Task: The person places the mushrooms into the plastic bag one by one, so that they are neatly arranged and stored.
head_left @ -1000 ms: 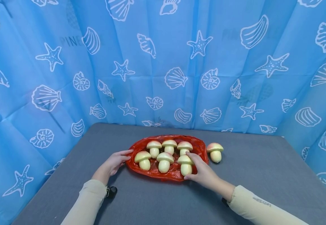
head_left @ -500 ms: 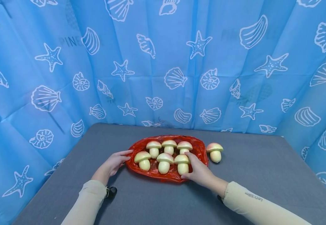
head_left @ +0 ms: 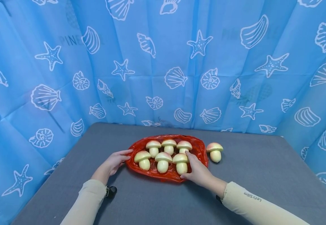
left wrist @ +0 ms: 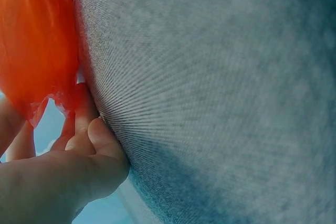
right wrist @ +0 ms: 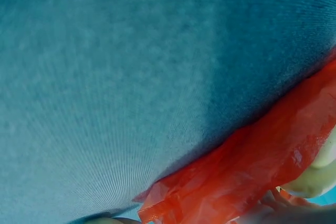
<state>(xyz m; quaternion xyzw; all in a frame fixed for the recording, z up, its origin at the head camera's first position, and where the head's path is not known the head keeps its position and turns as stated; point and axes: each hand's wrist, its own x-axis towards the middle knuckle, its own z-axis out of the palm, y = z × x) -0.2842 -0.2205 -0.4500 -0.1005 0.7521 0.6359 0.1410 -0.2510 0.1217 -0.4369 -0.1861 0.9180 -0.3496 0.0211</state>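
A red plastic bag (head_left: pixel 163 178) lies spread on the grey table, with several toy mushrooms in two rows inside it. My right hand (head_left: pixel 201 173) reaches in from the right and holds the front-right mushroom (head_left: pixel 181 167), fingers at its cap and thumb low by its stem. Beside it stands the front-middle mushroom (head_left: pixel 163 166). At the bag's left end my left hand (head_left: pixel 115 162) rests with its fingers extended against the edge. The left wrist view has the red plastic (left wrist: pixel 39 35) touching the left fingers (left wrist: pixel 84 108); the right wrist view hides most of the right hand.
One more mushroom (head_left: pixel 215 153) stands outside the bag, just off its right end. Behind the grey table (head_left: pixel 157 203) hangs a blue curtain (head_left: pixel 163 62) with white shell and starfish prints, close to the table's back edge.
My right hand has moved slightly left with the front-right mushroom, bringing it closer to the front-middle one, which has also shifted a little left. My left hand has stayed still.
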